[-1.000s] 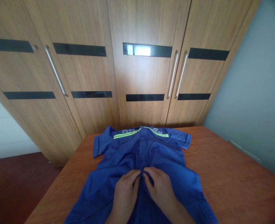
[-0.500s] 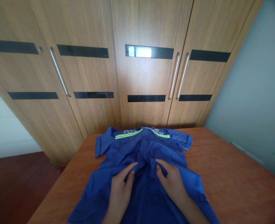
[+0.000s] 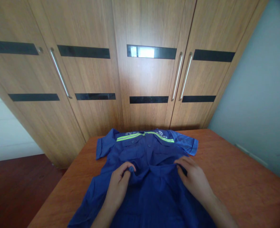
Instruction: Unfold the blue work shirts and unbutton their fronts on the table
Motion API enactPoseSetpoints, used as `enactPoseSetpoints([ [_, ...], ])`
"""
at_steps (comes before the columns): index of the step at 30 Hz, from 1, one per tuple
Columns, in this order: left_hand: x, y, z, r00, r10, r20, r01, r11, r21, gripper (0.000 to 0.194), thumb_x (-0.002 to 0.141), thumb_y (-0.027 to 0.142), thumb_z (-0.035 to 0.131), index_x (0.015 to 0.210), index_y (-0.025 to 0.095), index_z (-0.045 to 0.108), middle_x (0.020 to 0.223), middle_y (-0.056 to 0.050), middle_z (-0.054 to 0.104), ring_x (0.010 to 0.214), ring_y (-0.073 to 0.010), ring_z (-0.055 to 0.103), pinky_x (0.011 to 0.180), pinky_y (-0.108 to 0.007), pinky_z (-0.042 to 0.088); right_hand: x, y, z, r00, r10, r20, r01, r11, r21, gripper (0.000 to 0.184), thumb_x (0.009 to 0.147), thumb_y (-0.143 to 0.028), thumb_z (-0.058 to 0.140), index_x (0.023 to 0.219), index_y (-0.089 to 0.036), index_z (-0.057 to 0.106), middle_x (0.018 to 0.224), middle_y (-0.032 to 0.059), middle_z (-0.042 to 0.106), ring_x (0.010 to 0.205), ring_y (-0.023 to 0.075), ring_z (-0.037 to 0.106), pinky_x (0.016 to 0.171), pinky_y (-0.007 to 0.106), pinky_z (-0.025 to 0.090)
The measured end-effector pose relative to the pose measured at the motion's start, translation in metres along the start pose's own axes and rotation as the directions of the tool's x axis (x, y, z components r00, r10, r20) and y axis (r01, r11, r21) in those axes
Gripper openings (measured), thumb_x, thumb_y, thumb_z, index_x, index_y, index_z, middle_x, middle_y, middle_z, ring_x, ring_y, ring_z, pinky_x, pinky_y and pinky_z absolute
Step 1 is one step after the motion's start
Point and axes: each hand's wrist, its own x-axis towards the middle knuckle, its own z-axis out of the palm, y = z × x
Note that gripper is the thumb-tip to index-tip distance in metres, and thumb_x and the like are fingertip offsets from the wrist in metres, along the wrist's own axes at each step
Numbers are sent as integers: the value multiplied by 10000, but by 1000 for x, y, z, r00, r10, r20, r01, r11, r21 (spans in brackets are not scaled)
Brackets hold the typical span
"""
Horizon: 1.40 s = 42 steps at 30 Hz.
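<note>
A blue short-sleeved work shirt [image 3: 130, 153] lies front up, its collar end away from me. Bright yellow-green stripes cross its chest, with white print above them and buttoned pocket flaps below. Nearer to me, blue cloth [image 3: 151, 196] of the same colour covers the lower part; I cannot tell whether it is a separate garment. My left hand [image 3: 117, 183] pinches the upper edge of this cloth, a small round button-like piece by the thumb. On the other side, my right hand [image 3: 194, 175] grips the same edge, which is drawn out between both hands.
The cloth rests on a reddish-brown wooden table [image 3: 235, 167]. Behind it stands a tall wooden wardrobe [image 3: 149, 79] with dark strips and metal handles, close to the far table edge. A pale wall [image 3: 254, 104] borders the right side. Dark red floor [image 3: 16, 183] shows at left.
My hands have moved apart, the right one further to the right and the left one slightly left. The bunched cloth between them is now spread wider, and more of the shirt's chest shows.
</note>
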Motion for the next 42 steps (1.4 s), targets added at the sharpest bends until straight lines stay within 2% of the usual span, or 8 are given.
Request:
enactPoseSetpoints([
  [2,1,-1,5,993,-29,117,0,972,235,249,815,171,393,801,217,637,762,-12,666,740,-181,609,700,-271,420,0,-3,12,995,25,95,-16,996,-91,290,840,-112,437,970,-214,676,980,76,659,943,227,600,875,371,472],
  [5,1,0,14,986,-70,148,-7,886,464,303,819,138,376,920,241,642,897,-26,707,860,-197,649,791,-299,428,2,-21,24,993,26,112,-9,988,-151,415,750,-24,439,1063,-195,650,1081,97,640,1026,256,567,927,406,439],
  [8,1,8,20,990,-50,130,-30,835,549,312,820,146,395,1004,258,620,995,-31,701,917,-207,651,809,-315,439,5,-52,28,996,-47,70,53,994,-95,490,714,-4,443,1126,-205,616,1139,89,625,1066,261,544,951,418,418],
  [13,4,25,25,989,72,131,-139,764,630,175,810,228,496,957,238,589,950,-47,668,903,-214,629,808,-315,444,13,-85,45,991,-112,68,113,993,-15,345,796,-101,510,1100,-218,622,1079,79,648,1015,261,564,909,416,429],
  [18,14,34,27,976,111,185,-211,662,719,84,796,293,566,854,232,568,861,-41,668,831,-231,629,745,-324,436,20,-72,67,997,-36,67,38,999,-37,256,849,-95,465,949,-225,661,877,56,677,868,235,604,801,370,448],
  [23,24,32,30,959,103,263,-267,634,726,166,824,377,583,929,249,601,870,-36,697,830,-239,652,731,-323,444,18,-53,76,999,38,-1,-37,990,135,227,846,-116,487,930,-217,672,886,49,688,861,210,633,808,327,474],
  [31,27,11,38,942,207,263,-333,661,673,203,876,195,485,1011,242,629,984,-44,663,937,-209,618,809,-306,457,19,-51,75,993,117,-21,-98,905,414,199,821,-168,514,906,-202,692,896,51,718,851,197,670,795,298,519],
  [42,24,2,40,957,208,201,-288,735,614,243,891,140,428,960,238,639,924,-26,673,913,-185,615,785,-278,450,14,-53,81,999,47,-16,-40,955,294,203,818,-149,534,938,-201,689,869,54,686,830,186,642,789,295,510],
])
